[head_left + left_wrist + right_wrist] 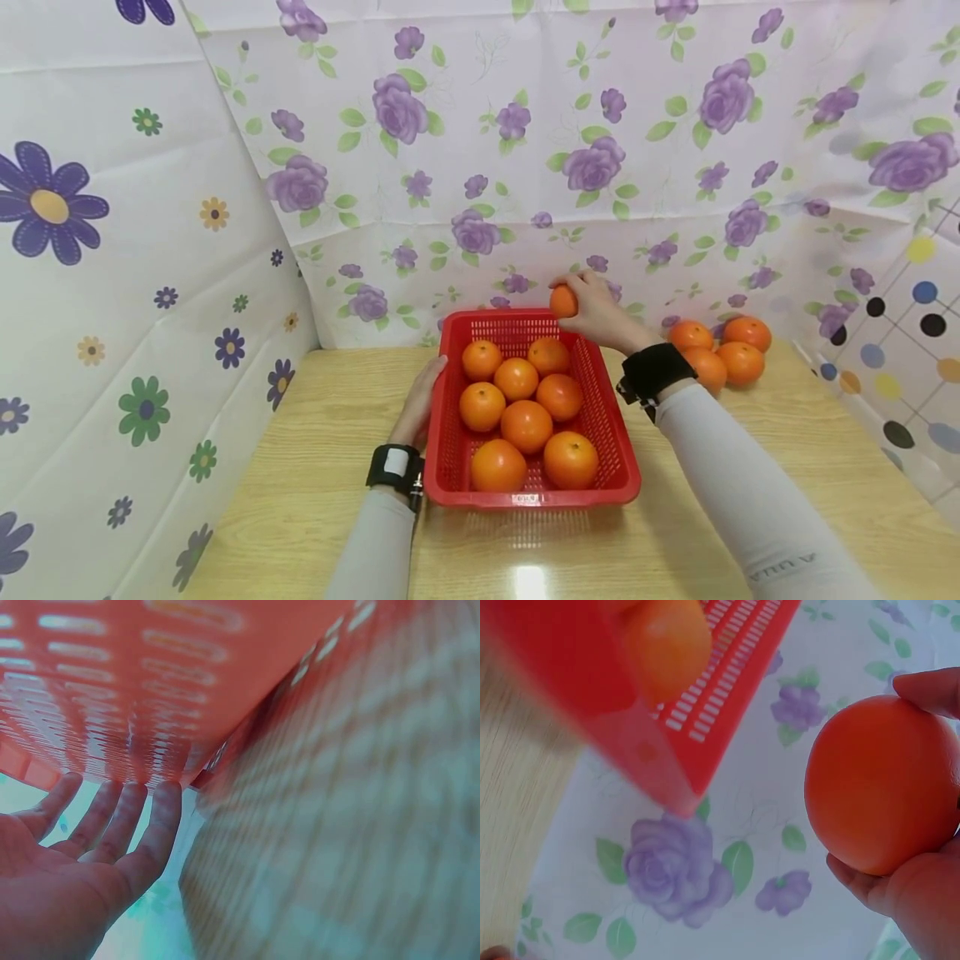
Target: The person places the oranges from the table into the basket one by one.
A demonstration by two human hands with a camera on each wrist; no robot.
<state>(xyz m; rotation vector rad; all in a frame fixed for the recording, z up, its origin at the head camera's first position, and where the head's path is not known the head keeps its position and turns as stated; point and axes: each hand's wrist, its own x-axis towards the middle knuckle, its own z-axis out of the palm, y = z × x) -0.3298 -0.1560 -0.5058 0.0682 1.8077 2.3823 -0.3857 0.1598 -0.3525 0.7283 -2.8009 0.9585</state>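
Note:
A red plastic basket (622,475) with slotted walls stands on the table, several oranges (527,427) lying inside it. Above its far right corner my right hand (600,312) grips one orange (564,302). In the right wrist view that orange (885,784) sits between thumb and fingers, apart from the basket wall. My left hand (422,400) rests against the outside of the basket's left wall. Seen from the left wrist, the left hand (97,855) has its fingers extended, with the fingertips touching the slotted wall (135,697).
Several more oranges (741,363) are grouped on the table at the right, beyond my right wrist. The light wooden table (300,483) ends at a flower-printed sheet (465,167) behind the basket. Patterned sheets also hang at both sides.

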